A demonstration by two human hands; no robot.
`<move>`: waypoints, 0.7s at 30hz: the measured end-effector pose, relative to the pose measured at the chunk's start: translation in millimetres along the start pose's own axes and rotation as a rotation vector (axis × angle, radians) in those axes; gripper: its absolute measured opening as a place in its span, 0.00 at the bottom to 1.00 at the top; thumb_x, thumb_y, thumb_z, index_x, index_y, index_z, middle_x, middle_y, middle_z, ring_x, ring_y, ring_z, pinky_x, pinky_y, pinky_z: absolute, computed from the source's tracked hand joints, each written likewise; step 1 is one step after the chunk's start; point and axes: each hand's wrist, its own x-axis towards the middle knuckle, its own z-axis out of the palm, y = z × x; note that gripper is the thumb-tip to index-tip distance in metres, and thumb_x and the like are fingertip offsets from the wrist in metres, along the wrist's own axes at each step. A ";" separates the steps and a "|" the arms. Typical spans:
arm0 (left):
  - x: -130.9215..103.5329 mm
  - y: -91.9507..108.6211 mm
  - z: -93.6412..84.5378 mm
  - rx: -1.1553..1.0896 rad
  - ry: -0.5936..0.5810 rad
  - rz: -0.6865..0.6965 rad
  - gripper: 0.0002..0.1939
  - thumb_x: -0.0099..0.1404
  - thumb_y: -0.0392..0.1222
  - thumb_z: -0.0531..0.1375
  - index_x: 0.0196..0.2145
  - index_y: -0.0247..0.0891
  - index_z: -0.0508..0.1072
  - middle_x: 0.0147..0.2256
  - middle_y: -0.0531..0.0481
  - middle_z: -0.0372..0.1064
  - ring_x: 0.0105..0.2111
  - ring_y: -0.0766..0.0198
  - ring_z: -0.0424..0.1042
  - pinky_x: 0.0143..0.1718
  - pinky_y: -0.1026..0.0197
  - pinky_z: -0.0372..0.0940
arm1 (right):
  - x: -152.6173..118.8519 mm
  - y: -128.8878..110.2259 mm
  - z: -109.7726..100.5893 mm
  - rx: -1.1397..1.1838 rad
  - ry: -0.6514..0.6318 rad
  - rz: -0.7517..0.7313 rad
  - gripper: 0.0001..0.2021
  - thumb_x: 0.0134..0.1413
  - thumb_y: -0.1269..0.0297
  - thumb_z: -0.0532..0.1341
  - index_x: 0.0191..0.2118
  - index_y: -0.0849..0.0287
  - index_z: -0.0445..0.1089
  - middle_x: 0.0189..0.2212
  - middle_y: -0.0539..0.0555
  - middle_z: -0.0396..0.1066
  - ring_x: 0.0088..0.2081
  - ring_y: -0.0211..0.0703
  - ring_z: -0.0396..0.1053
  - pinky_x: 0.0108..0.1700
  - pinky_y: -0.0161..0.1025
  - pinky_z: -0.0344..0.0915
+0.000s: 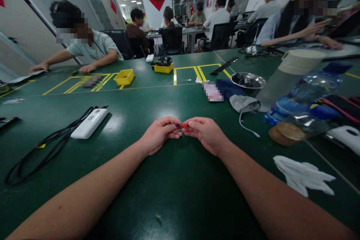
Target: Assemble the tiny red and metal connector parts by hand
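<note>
Over the middle of the green table [157, 195], my two hands meet fingertip to fingertip. My left hand [161, 133] pinches a small dark-red and black piece [178, 127] between thumb and fingers. Right beside it, my right hand [206, 133] grips a small orange-red piece [185, 126]. Both pieces are mostly covered by fingers and too small to name. Whether they touch or are joined I cannot tell.
To the left lies a white power bank [90, 123] with a black cable [50, 146]. A water bottle [306, 90], a tumbler [284, 78], a metal bowl [261, 84] and a white tissue [305, 174] are at right. Yellow trays [124, 77] stand farther back; people sit beyond.
</note>
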 end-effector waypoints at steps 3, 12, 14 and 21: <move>-0.4 0.8 -0.5 -0.006 -0.017 0.003 0.08 0.62 0.35 0.61 0.40 0.32 0.75 0.33 0.45 0.75 0.31 0.66 0.75 0.36 0.64 0.70 | 0.3 -0.1 -0.6 0.016 0.003 0.013 0.08 0.49 0.64 0.65 0.33 0.63 0.76 0.31 0.58 0.77 0.36 0.44 0.74 0.45 0.46 0.69; -1.6 0.5 0.8 0.067 -0.027 0.022 0.14 0.59 0.32 0.63 0.44 0.34 0.73 0.35 0.47 0.73 0.32 0.67 0.74 0.36 0.65 0.69 | 0.2 2.4 2.1 -0.062 0.022 -0.029 0.06 0.43 0.70 0.68 0.31 0.62 0.74 0.29 0.54 0.76 0.33 0.41 0.74 0.42 0.43 0.69; -1.0 0.4 1.0 0.049 -0.033 0.026 0.14 0.59 0.31 0.62 0.44 0.34 0.72 0.35 0.47 0.73 0.32 0.67 0.75 0.35 0.65 0.69 | -0.2 2.4 2.0 -0.080 0.024 -0.033 0.06 0.43 0.71 0.67 0.31 0.62 0.74 0.29 0.53 0.75 0.32 0.40 0.74 0.39 0.41 0.69; -0.1 -0.6 -0.4 0.041 -0.032 0.014 0.08 0.61 0.32 0.62 0.40 0.33 0.71 0.34 0.47 0.74 0.32 0.67 0.75 0.37 0.65 0.70 | -0.5 3.8 0.3 -0.111 -0.006 -0.036 0.07 0.44 0.70 0.68 0.33 0.61 0.74 0.30 0.53 0.74 0.32 0.40 0.74 0.39 0.41 0.69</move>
